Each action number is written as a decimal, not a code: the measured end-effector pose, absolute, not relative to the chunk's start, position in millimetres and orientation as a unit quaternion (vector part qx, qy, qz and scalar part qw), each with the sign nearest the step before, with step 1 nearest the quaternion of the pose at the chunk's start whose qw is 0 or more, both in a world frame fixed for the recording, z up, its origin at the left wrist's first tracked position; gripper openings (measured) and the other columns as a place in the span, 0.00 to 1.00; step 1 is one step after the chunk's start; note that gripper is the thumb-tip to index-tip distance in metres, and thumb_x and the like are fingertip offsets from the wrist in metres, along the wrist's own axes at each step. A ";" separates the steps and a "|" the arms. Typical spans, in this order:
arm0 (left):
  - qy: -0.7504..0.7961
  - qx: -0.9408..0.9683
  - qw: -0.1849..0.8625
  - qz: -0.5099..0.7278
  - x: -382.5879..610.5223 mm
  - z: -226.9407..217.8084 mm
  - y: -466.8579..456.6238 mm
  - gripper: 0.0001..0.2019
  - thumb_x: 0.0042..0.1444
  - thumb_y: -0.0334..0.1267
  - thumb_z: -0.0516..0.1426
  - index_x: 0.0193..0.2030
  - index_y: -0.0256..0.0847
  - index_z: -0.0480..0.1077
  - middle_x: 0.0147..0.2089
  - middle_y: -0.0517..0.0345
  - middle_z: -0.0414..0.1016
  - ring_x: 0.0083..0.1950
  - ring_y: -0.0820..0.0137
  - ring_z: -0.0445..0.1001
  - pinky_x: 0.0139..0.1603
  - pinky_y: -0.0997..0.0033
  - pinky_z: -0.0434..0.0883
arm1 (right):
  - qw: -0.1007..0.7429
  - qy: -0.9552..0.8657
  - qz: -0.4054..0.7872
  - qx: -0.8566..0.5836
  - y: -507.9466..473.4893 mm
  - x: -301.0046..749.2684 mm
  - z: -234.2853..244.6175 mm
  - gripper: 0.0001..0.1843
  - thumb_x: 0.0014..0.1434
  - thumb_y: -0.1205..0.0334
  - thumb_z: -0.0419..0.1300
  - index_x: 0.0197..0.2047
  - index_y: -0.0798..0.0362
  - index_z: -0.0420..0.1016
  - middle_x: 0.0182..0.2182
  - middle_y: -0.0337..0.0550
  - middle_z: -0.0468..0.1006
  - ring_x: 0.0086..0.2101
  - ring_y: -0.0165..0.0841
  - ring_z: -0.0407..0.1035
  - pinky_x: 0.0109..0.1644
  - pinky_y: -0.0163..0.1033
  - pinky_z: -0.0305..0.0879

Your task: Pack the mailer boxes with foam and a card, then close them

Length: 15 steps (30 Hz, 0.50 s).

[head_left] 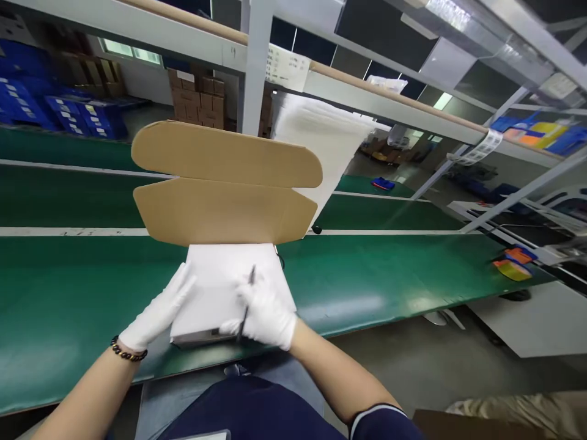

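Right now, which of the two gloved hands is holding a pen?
The right hand holds the dark pen over the white box. The left hand holds nothing and only rests flat against the box's left side.

I can read no text here; the white sheet (287, 66) on the post far above my hands bears print too small to decipher; the blue crates' (82, 116) labels far left likewise blur.

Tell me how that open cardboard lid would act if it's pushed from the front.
The cardboard lid would probably fold back along its creases, since it's thin and stands unsupported. It's likely light and may spring forward again. The white box under both gloved hands, left hand and right hand, seems stiffer.
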<state>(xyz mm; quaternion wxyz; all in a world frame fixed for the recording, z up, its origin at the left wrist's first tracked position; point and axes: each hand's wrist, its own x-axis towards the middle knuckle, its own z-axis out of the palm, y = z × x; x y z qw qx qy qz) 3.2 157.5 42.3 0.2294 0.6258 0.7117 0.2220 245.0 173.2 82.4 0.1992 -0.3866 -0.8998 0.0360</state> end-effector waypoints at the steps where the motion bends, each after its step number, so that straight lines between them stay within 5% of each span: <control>1: 0.709 0.620 0.261 0.212 8.3 48.4 160.1 0.39 0.63 0.62 0.37 0.76 0.44 0.41 0.76 0.55 0.43 0.74 0.56 0.50 0.71 0.52 0.57 | 0.203 -0.874 0.047 -0.439 181.7 260.9 83.2 0.40 0.48 0.44 0.71 0.57 0.60 0.69 0.55 0.63 0.68 0.57 0.54 0.60 0.62 0.59 0.58; 4: 0.703 0.623 0.275 0.203 23.0 58.4 170.4 0.42 0.60 0.61 0.42 0.76 0.41 0.40 0.78 0.58 0.29 0.76 0.54 0.40 0.73 0.50 0.51 | 0.204 -0.776 0.149 -0.578 209.0 293.4 71.5 0.34 0.52 0.53 0.68 0.58 0.59 0.66 0.58 0.62 0.67 0.58 0.52 0.61 0.63 0.58 0.58; 8: 0.752 0.586 0.254 0.161 26.3 59.9 180.1 0.36 0.62 0.58 0.42 0.74 0.48 0.47 0.78 0.57 0.30 0.73 0.47 0.51 0.68 0.45 0.60 | 0.234 -0.727 0.242 -0.599 226.0 288.6 46.7 0.30 0.55 0.52 0.65 0.56 0.56 0.64 0.60 0.58 0.64 0.55 0.45 0.65 0.58 0.50 0.67; 11: 0.764 0.589 0.219 0.145 24.7 54.9 182.1 0.36 0.61 0.61 0.43 0.73 0.48 0.52 0.78 0.53 0.31 0.71 0.42 0.56 0.65 0.41 0.63 | 0.202 -0.786 0.155 -0.563 224.3 274.0 44.4 0.31 0.53 0.49 0.67 0.53 0.59 0.67 0.60 0.62 0.62 0.62 0.50 0.56 0.65 0.55 0.56; 15: 0.694 0.708 0.094 0.091 29.8 40.7 185.6 0.42 0.58 0.61 0.45 0.70 0.30 0.59 0.75 0.40 0.49 0.75 0.43 0.41 0.71 0.42 0.51 | 0.127 -0.827 0.109 -0.536 222.6 272.1 51.0 0.30 0.60 0.46 0.60 0.55 0.63 0.68 0.60 0.66 0.63 0.66 0.53 0.48 0.70 0.62 0.42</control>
